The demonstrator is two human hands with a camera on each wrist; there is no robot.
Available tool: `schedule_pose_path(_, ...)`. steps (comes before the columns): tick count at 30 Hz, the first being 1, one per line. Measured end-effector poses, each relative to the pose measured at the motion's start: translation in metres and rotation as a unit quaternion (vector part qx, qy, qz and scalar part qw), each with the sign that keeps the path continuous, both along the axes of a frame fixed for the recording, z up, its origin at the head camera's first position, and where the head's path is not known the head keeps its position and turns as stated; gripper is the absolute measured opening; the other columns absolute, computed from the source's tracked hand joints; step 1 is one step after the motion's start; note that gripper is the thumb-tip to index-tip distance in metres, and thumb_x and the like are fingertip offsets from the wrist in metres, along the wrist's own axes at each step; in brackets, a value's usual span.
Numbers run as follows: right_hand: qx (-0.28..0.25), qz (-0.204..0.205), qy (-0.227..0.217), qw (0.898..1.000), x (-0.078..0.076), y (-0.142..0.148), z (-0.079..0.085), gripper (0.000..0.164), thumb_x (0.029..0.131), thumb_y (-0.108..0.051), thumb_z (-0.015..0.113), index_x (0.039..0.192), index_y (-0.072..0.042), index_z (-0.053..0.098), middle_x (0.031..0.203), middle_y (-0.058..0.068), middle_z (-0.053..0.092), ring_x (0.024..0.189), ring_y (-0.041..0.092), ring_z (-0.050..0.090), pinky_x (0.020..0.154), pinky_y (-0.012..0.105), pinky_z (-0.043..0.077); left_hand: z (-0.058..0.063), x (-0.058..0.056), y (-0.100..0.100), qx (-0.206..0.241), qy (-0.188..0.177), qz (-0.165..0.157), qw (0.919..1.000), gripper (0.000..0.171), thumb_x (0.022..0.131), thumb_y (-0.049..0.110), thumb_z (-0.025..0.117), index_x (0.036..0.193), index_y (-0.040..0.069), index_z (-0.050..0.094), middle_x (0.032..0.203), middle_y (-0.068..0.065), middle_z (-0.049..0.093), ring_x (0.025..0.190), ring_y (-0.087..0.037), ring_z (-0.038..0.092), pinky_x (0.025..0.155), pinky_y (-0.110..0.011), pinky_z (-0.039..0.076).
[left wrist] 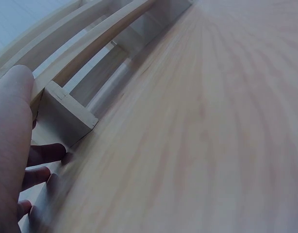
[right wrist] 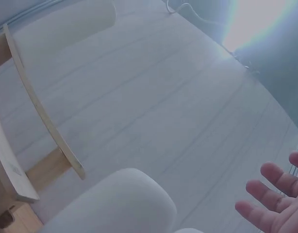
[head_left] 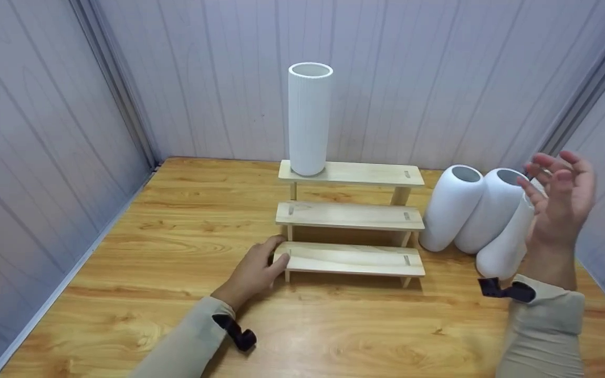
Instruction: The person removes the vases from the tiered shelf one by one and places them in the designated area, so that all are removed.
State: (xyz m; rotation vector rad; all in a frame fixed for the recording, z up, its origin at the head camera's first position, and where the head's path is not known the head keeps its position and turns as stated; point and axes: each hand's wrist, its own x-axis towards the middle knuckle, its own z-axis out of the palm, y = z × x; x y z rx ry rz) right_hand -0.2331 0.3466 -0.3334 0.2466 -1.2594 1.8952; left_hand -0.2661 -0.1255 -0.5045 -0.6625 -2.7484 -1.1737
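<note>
A three-step wooden display stand stands on the table. At its lowest step, my left hand holds the left end, thumb over the edge and the other fingers bent down beside the end support. A tall white cylindrical vase stands upright at the left of the top step. My right hand is raised, palm up with loosely bent fingers, and holds nothing. It overlaps a slim white vase in the head view. Two rounded white vases lean close together beside that one, right of the stand.
The wood-grain table reaches back to a pale panelled wall. Side panels flank it left and right. A dark wrist strap is on the left sleeve, with another strap at the right cuff. A bright light shines above.
</note>
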Motion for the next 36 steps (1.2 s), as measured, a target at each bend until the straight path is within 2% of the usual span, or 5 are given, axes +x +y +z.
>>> schedule_pose_path(8, -0.002, 0.062, -0.018, 0.998, -0.008, -0.024, -0.001, 0.069, 0.084, -0.037, 0.079, 0.138, -0.006, 0.049, 0.128, 0.022, 0.055, 0.114, 0.038, 0.059, 0.088, 0.040, 0.056, 0.000, 0.000, 0.000, 0.001, 0.009, 0.000, 1.0000, 0.043, 0.103, 0.035, 0.054, 0.140, 0.012, 0.055, 0.067, 0.005, 0.051, 0.064, -0.013, 0.051, 0.068, -0.035, 0.044)
schedule_pose_path(13, 0.001, 0.092, -0.025, 0.995, -0.015, -0.039, -0.005, 0.074, 0.085, -0.044, 0.077, 0.141, -0.005, 0.047, 0.128, 0.023, 0.055, 0.116, 0.040, 0.057, 0.091, 0.042, 0.055, 0.000, 0.001, 0.000, 0.002, 0.000, 0.007, 1.0000, 0.045, 0.104, 0.038, 0.054, 0.141, 0.013, 0.054, 0.069, 0.005, 0.053, 0.064, -0.011, 0.053, 0.069, -0.034, 0.045)
schedule_pose_path(20, 0.012, 0.121, -0.031, 0.992, -0.027, -0.060, -0.008, 0.080, 0.084, -0.050, 0.077, 0.142, -0.005, 0.047, 0.127, 0.024, 0.057, 0.120, 0.038, 0.055, 0.102, 0.050, 0.046, 0.001, 0.002, 0.000, 0.008, -0.013, -0.010, 0.9998, 0.045, 0.105, 0.043, 0.050, 0.142, 0.018, 0.052, 0.053, 0.005, 0.049, 0.041, -0.011, 0.053, 0.061, -0.032, 0.047)
schedule_pose_path(31, 0.120, 0.147, -0.054, 0.980, -0.057, -0.096, -0.003, 0.072, 0.089, -0.050, 0.072, 0.141, -0.008, 0.046, 0.128, 0.020, 0.060, 0.124, 0.035, 0.054, 0.107, 0.050, 0.041, 0.002, 0.002, 0.001, 0.000, 0.001, 0.010, 1.0000, 0.039, 0.104, 0.035, 0.054, 0.138, 0.017, 0.056, 0.068, 0.005, 0.055, 0.069, -0.014, 0.056, 0.071, -0.036, 0.046)
schedule_pose_path(36, 0.140, 0.165, -0.060, 0.974, -0.073, -0.111, 0.000, 0.081, 0.082, -0.056, 0.078, 0.140, -0.009, 0.046, 0.126, 0.020, 0.059, 0.122, 0.032, 0.055, 0.109, 0.052, 0.038, 0.000, 0.002, 0.002, 0.001, 0.004, 0.014, 0.9999, 0.039, 0.103, 0.035, 0.055, 0.137, 0.016, 0.057, 0.083, 0.001, 0.061, 0.083, -0.019, 0.056, 0.079, -0.041, 0.046)
